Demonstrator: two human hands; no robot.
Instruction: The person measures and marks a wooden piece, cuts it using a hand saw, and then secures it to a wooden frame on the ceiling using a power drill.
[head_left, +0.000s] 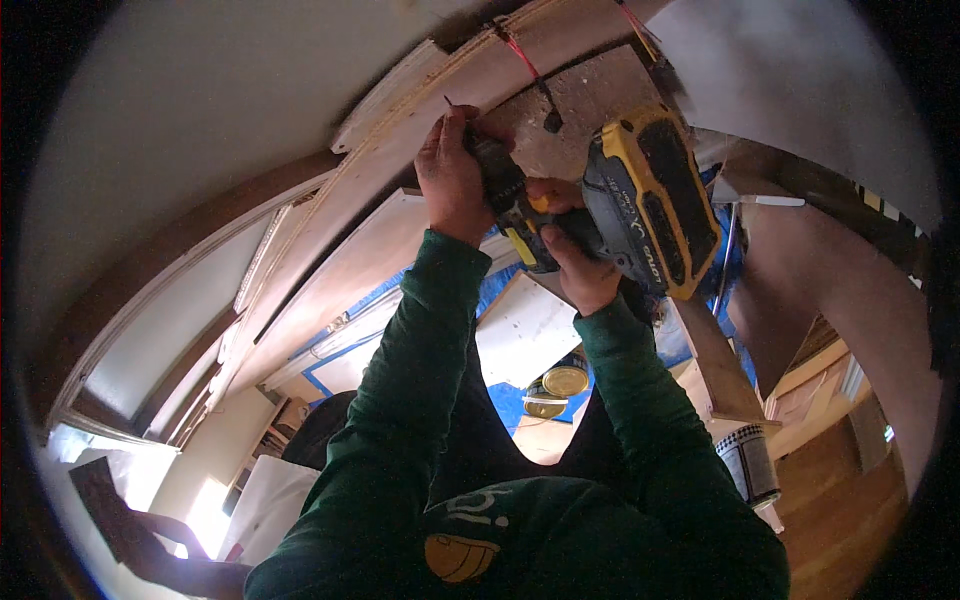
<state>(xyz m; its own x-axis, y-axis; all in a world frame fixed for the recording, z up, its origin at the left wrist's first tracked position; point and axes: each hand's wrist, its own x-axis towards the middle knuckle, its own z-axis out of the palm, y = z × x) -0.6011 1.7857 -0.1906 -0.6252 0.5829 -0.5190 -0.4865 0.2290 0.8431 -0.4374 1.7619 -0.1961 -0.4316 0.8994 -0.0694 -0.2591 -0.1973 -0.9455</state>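
A black and yellow cordless drill with a large battery is held up in front of me, near the wooden boards. My right hand is wrapped around its grip, between the drill's body and the battery. At the front end, my left hand closes around the chuck area. A thin dark tip pokes out past the left fingertips; whether it is a bit or a screw cannot be told. Just beyond the hands runs a long wooden panel.
Red and black wires dangle from the boards above the drill. Round-lidded cans stand below between my legs, near blue sheeting. At the right are a labelled can and a wooden board. A curved pale panel rises there.
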